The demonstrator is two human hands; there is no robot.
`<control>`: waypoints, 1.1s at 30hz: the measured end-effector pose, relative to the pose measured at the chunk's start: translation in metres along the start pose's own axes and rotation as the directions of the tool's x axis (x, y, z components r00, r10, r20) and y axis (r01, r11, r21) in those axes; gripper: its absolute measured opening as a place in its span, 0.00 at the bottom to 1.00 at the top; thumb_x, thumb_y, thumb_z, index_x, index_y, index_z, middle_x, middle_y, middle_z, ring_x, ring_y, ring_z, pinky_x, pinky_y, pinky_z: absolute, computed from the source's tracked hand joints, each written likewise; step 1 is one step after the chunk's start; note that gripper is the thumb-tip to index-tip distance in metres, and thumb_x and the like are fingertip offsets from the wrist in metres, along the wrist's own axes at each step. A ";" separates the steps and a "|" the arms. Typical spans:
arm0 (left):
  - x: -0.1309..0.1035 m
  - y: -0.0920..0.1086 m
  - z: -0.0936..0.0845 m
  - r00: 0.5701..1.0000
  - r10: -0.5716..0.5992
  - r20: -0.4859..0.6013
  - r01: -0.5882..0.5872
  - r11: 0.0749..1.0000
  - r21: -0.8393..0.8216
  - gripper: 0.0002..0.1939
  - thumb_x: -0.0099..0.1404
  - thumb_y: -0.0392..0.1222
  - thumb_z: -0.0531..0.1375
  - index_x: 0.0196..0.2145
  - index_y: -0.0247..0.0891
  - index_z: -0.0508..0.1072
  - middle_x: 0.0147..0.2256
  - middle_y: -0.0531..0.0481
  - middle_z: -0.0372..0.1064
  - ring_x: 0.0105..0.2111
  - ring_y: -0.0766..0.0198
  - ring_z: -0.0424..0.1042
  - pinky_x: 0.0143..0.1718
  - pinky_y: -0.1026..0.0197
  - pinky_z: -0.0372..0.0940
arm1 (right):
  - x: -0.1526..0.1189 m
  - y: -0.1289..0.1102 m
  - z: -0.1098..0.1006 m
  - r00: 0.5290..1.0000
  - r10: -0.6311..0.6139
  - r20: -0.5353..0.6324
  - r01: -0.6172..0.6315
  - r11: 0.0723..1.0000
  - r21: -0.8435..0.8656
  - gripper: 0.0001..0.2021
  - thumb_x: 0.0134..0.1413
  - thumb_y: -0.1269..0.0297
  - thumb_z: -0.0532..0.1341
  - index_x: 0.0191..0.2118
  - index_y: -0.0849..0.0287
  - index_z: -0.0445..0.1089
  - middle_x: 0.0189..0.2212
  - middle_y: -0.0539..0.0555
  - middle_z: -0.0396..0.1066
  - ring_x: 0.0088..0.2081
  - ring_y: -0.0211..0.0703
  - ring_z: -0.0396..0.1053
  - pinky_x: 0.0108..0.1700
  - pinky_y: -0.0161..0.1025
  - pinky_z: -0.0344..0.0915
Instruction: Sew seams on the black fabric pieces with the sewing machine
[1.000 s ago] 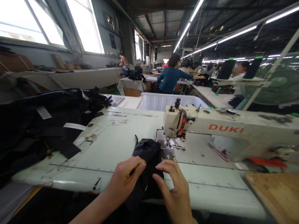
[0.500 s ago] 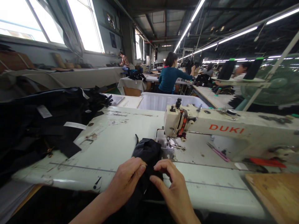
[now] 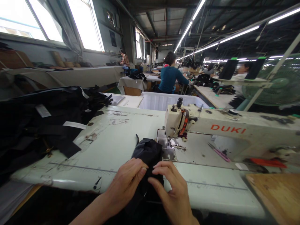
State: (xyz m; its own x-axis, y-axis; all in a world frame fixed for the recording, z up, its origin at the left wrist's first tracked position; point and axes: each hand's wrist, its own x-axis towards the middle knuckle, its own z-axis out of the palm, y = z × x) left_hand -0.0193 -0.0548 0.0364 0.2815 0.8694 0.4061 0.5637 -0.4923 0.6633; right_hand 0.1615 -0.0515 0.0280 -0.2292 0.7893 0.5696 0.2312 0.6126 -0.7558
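Your left hand and right hand pinched the black fabric at the tabletop's near edge; bunched folds might have snagged at the needle.

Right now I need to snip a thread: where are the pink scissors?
In the head view, the pink scissors lie on the sewing machine bed, under its arm, right of the needle and beyond the right hand.

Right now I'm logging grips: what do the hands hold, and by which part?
Both the left hand and right hand pinch the black fabric at its near end, by the table's front edge.
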 end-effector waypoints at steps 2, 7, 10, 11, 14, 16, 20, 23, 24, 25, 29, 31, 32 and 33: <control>-0.001 0.000 0.000 1.000 0.014 0.007 -0.014 1.000 0.010 0.13 0.73 0.38 0.47 0.34 0.40 0.69 0.30 0.52 0.67 0.31 0.64 0.67 0.34 0.64 0.61 | 0.001 0.000 0.001 0.999 0.054 0.002 -0.054 0.998 0.025 0.07 0.55 0.73 0.64 0.36 0.55 0.68 0.37 0.51 0.68 0.40 0.41 0.69 0.44 0.36 0.66; -0.004 0.001 -0.004 0.998 -0.015 0.061 0.019 0.998 -0.068 0.10 0.73 0.41 0.49 0.39 0.41 0.69 0.34 0.51 0.69 0.34 0.63 0.69 0.37 0.63 0.62 | 0.001 0.000 -0.001 0.989 0.148 0.023 -0.149 0.985 0.085 0.06 0.57 0.71 0.62 0.31 0.56 0.66 0.34 0.50 0.69 0.37 0.40 0.69 0.40 0.35 0.65; -0.005 -0.001 -0.008 0.995 -0.029 0.098 0.040 0.993 -0.114 0.07 0.72 0.40 0.51 0.41 0.42 0.69 0.36 0.52 0.71 0.37 0.64 0.70 0.40 0.64 0.63 | -0.001 0.000 -0.002 0.981 0.189 0.033 -0.191 0.974 0.124 0.06 0.57 0.70 0.62 0.30 0.56 0.66 0.32 0.49 0.70 0.36 0.39 0.69 0.40 0.35 0.64; -0.005 -0.002 -0.009 0.995 -0.022 0.100 0.034 0.992 -0.120 0.07 0.71 0.39 0.52 0.42 0.42 0.70 0.37 0.52 0.71 0.38 0.64 0.70 0.40 0.65 0.63 | -0.002 -0.001 -0.003 0.979 0.199 0.038 -0.202 0.970 0.134 0.06 0.57 0.70 0.62 0.29 0.56 0.66 0.32 0.49 0.70 0.36 0.39 0.69 0.40 0.35 0.64; -0.006 -0.006 -0.007 0.999 0.004 0.048 0.002 0.993 -0.121 0.07 0.70 0.37 0.54 0.41 0.42 0.71 0.36 0.53 0.72 0.37 0.65 0.71 0.40 0.65 0.63 | -0.003 0.000 -0.004 0.979 0.198 0.053 -0.203 0.969 0.138 0.07 0.58 0.69 0.61 0.29 0.57 0.66 0.31 0.49 0.70 0.35 0.39 0.69 0.39 0.35 0.64; -0.007 -0.006 -0.004 1.000 0.000 0.000 0.000 0.993 -0.116 0.06 0.69 0.37 0.56 0.39 0.42 0.73 0.34 0.53 0.72 0.35 0.65 0.71 0.39 0.66 0.64 | -0.003 0.001 -0.003 0.983 0.171 0.058 -0.177 0.976 0.123 0.07 0.58 0.69 0.61 0.29 0.57 0.65 0.31 0.49 0.70 0.34 0.38 0.69 0.38 0.34 0.64; -0.006 -0.002 -0.003 0.998 -0.051 -0.039 0.046 0.992 -0.119 0.05 0.68 0.38 0.58 0.36 0.41 0.73 0.31 0.54 0.73 0.32 0.65 0.72 0.35 0.66 0.63 | -0.005 0.002 0.000 0.987 0.156 0.048 -0.160 0.982 0.104 0.07 0.57 0.69 0.61 0.28 0.57 0.65 0.30 0.49 0.69 0.33 0.39 0.69 0.37 0.35 0.64; -0.004 0.003 -0.003 0.997 -0.066 -0.051 0.060 0.992 -0.111 0.05 0.68 0.38 0.58 0.33 0.40 0.72 0.29 0.54 0.72 0.31 0.65 0.71 0.36 0.65 0.63 | -0.007 0.001 0.001 0.978 0.207 0.008 -0.207 0.975 0.078 0.04 0.56 0.69 0.63 0.34 0.55 0.66 0.30 0.48 0.70 0.33 0.39 0.69 0.37 0.34 0.65; -0.003 0.004 -0.003 0.996 -0.062 -0.060 0.056 0.993 -0.104 0.06 0.68 0.38 0.57 0.33 0.40 0.72 0.29 0.55 0.72 0.31 0.66 0.71 0.37 0.66 0.63 | -0.007 0.001 0.001 0.974 0.228 0.001 -0.227 0.972 0.064 0.09 0.53 0.68 0.65 0.39 0.55 0.66 0.30 0.48 0.70 0.32 0.39 0.69 0.37 0.34 0.66; -0.003 0.004 -0.003 0.996 -0.055 -0.067 0.049 0.994 -0.093 0.06 0.68 0.38 0.57 0.33 0.40 0.72 0.30 0.55 0.72 0.32 0.66 0.71 0.37 0.66 0.63 | -0.007 0.001 -0.001 0.970 0.244 0.013 -0.244 0.969 0.045 0.15 0.50 0.68 0.68 0.43 0.54 0.65 0.31 0.47 0.69 0.32 0.39 0.69 0.37 0.34 0.66; -0.003 -0.002 0.000 0.998 0.000 -0.058 -0.001 1.000 -0.010 0.06 0.70 0.36 0.55 0.36 0.42 0.71 0.31 0.56 0.72 0.31 0.68 0.71 0.36 0.67 0.62 | -0.003 0.002 -0.006 0.959 0.242 0.148 -0.237 0.970 -0.050 0.11 0.48 0.67 0.70 0.36 0.55 0.69 0.35 0.50 0.69 0.38 0.43 0.69 0.41 0.36 0.66; -0.006 -0.005 -0.004 0.998 0.056 -0.039 -0.054 0.997 0.051 0.06 0.71 0.35 0.54 0.38 0.42 0.70 0.32 0.56 0.73 0.32 0.67 0.71 0.37 0.67 0.61 | 0.000 0.004 -0.002 0.949 0.233 0.214 -0.231 0.972 -0.033 0.04 0.54 0.66 0.66 0.33 0.56 0.70 0.43 0.54 0.70 0.46 0.47 0.68 0.49 0.40 0.64; -0.006 -0.005 -0.009 0.996 0.092 -0.021 -0.090 0.992 0.091 0.07 0.71 0.36 0.53 0.39 0.43 0.70 0.33 0.55 0.74 0.32 0.67 0.71 0.38 0.67 0.61 | 0.001 0.005 0.003 0.940 0.237 0.246 -0.246 0.969 0.005 0.03 0.57 0.64 0.64 0.34 0.56 0.71 0.46 0.54 0.70 0.49 0.48 0.68 0.53 0.43 0.63; -0.005 -0.004 -0.016 0.992 0.125 0.006 -0.125 0.983 0.133 0.07 0.71 0.36 0.53 0.40 0.43 0.71 0.33 0.55 0.74 0.32 0.66 0.72 0.37 0.66 0.61 | 0.002 0.005 0.010 0.925 0.244 0.291 -0.274 0.959 0.067 0.04 0.59 0.62 0.62 0.36 0.56 0.72 0.47 0.54 0.70 0.50 0.49 0.67 0.55 0.45 0.62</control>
State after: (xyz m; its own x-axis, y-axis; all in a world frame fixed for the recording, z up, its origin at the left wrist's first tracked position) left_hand -0.0357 -0.0581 0.0421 0.3545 0.8013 0.4819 0.6226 -0.5868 0.5177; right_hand 0.1523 -0.0473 0.0226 -0.4304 0.8676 0.2489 0.2211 0.3687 -0.9029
